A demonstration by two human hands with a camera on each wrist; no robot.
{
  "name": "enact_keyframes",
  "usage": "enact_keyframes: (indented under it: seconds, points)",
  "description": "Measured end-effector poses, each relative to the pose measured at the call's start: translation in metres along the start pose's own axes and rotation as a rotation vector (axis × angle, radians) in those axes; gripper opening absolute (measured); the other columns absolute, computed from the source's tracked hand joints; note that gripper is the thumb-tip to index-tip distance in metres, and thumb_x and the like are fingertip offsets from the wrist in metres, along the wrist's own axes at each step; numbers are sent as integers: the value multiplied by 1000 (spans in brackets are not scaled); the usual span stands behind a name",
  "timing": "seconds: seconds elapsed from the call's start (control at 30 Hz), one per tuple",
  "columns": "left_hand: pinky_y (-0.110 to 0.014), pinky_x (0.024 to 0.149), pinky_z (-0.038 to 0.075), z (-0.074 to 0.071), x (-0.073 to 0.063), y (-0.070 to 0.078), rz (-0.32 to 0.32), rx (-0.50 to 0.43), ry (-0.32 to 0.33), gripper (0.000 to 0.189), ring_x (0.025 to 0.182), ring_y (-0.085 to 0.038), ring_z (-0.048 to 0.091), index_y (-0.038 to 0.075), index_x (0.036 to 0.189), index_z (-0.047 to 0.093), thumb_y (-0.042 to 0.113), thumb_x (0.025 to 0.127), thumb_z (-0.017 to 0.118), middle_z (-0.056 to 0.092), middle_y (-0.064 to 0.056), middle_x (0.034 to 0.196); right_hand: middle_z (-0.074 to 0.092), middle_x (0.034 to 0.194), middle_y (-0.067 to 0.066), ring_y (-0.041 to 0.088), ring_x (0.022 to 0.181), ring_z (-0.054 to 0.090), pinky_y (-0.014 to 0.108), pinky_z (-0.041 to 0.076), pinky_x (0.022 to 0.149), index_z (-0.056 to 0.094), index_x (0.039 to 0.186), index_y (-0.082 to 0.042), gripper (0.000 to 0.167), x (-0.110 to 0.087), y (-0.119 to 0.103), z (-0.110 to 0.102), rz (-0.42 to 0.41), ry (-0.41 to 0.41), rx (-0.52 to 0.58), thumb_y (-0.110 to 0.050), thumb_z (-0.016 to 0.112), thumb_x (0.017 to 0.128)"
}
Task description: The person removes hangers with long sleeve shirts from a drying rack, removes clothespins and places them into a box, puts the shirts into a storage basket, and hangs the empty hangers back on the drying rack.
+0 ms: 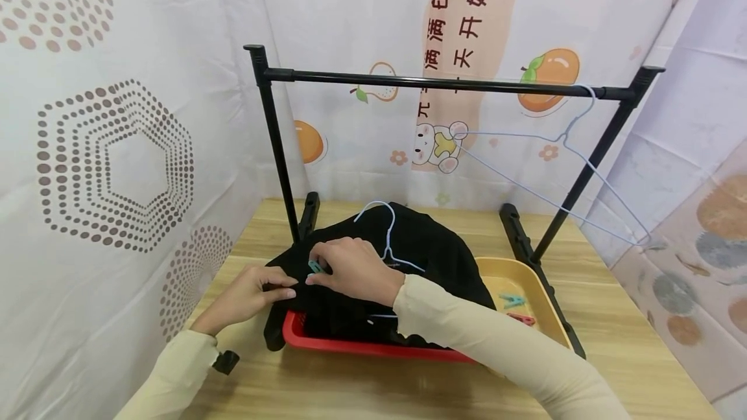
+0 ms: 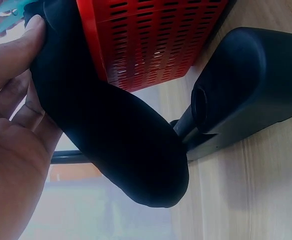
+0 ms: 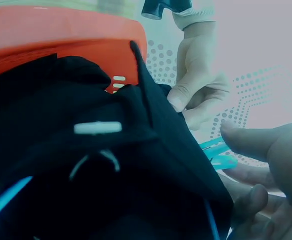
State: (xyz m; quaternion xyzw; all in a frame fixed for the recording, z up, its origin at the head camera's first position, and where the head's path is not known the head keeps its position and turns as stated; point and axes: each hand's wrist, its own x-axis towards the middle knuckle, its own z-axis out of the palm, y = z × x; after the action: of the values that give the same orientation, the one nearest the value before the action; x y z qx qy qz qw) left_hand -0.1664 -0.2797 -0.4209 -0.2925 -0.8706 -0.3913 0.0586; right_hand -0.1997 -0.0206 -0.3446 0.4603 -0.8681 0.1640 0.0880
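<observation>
A black garment (image 1: pixel 432 232) lies heaped over a red basket (image 1: pixel 373 346), with a light blue hanger (image 1: pixel 390 232) inside it and the hook sticking up. My left hand (image 1: pixel 251 295) pinches the garment's left part between thumb and fingers; in the left wrist view a dark sleeve-like length (image 2: pixel 111 130) droops from it beside the basket wall (image 2: pixel 150 45). Between the thumb and fingers of my right hand (image 1: pixel 357 269) is a teal clothespin (image 1: pixel 316 267). The right wrist view shows this clothespin (image 3: pixel 218 152) at the garment's edge, just beyond the left thumb.
A black rack with a crossbar (image 1: pixel 443 83) stands behind and around the basket. Another blue hanger (image 1: pixel 607 180) hangs bare at its right end. On the right, a yellow tray (image 1: pixel 491 264) holds a teal clothespin (image 1: pixel 511 301) and a red clothespin (image 1: pixel 522 319). Printed curtains surround the wooden table (image 1: pixel 630 316).
</observation>
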Motion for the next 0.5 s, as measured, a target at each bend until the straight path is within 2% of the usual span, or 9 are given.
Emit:
enact_keyframes:
  seconds: [0.2,0.37,0.5]
  points:
    - [-26,60,50,1,0,-1,33,-5,7,15,69,-5,57,8,106,82,10,91,78,73,8,88,67,88,-7,0,66,53,14,39,50,78,110,-17,27,-2,0,5,-40,40,-13,-38,77,94]
    - [-26,60,50,1,0,-1,37,0,14,14,69,-4,57,9,105,82,9,91,78,72,9,87,66,85,-8,1,64,53,14,39,49,75,95,-18,13,-2,0,8,-72,97,45,-30,81,92]
    - [-26,59,49,1,-1,-2,34,-2,16,14,67,-4,56,9,105,82,9,91,78,71,10,85,67,85,-11,0,64,54,14,39,50,72,89,-20,10,-2,1,11,-93,140,71,-24,80,92]
